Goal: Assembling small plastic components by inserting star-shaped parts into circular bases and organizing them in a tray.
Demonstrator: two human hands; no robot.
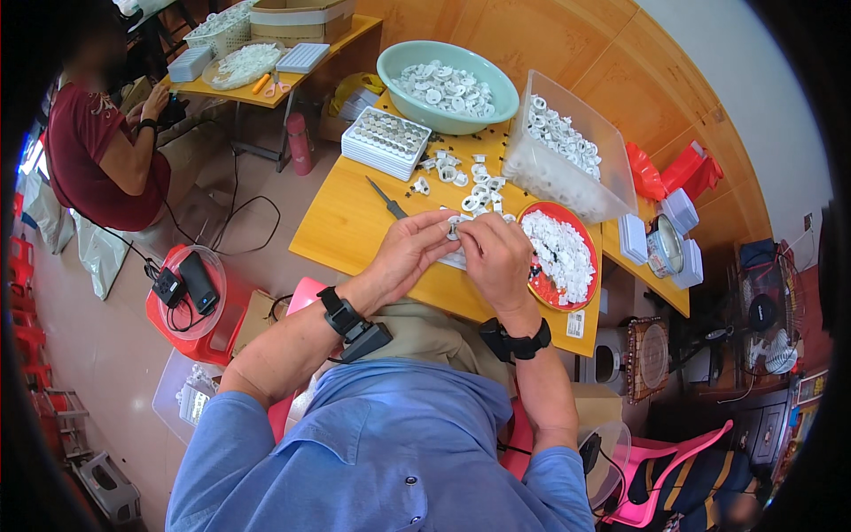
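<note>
My left hand (pixel 409 251) and my right hand (pixel 498 259) meet over the near part of the yellow table (pixel 337 222). Between their fingertips they hold a small round white plastic part (pixel 454 229). Just beyond the left hand lies a slim dark tool (pixel 387 197) with a pointed end. A loose group of similar white parts (pixel 484 188) is spread past my fingers. Close to the right hand sits a red round tray (pixel 592 255) heaped with small white pieces. A pale flat item under the hands is mostly covered.
At the back stand a teal basin (pixel 386 66) and a clear bin (pixel 541 182), both full of white parts. Stacked white trays (pixel 383 146) are at the left. A person in a dark red shirt (pixel 111 146) works at another table. A red stool (pixel 222 324) holds black devices.
</note>
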